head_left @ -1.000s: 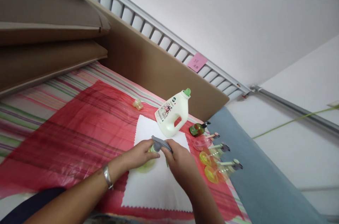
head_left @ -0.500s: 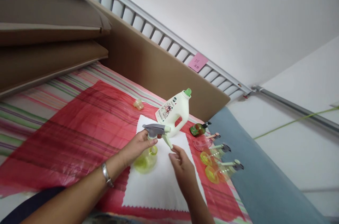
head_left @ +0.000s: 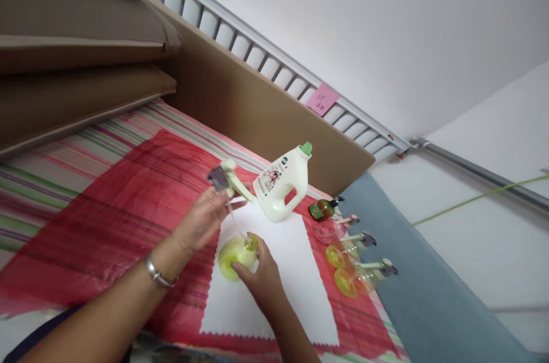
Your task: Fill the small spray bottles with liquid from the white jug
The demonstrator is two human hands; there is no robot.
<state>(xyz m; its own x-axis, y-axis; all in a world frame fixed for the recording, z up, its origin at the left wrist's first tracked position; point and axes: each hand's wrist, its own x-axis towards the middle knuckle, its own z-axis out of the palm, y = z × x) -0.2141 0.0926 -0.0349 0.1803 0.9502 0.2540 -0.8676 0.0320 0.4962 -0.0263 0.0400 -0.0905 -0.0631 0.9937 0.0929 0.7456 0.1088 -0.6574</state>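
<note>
Spray head (head_left: 221,178) with its dark top and pale trigger is gripped in your left hand (head_left: 202,219), above and just beyond the yellow-green bottle (head_left: 231,258); its thin tube (head_left: 234,218) slants down toward the bottle's mouth, though I cannot tell whether the tip is inside. Your right hand (head_left: 261,276) clasps that bottle from the right, over the left part of the white cloth (head_left: 278,306). To the far right of your left hand, a white jug (head_left: 278,203) stands at the cloth's far side. Right of the cloth, a dark pump bottle (head_left: 321,210) is farthest, then a pink spray bottle (head_left: 328,233), with two yellow spray bottles (head_left: 344,283) nearer you.
</note>
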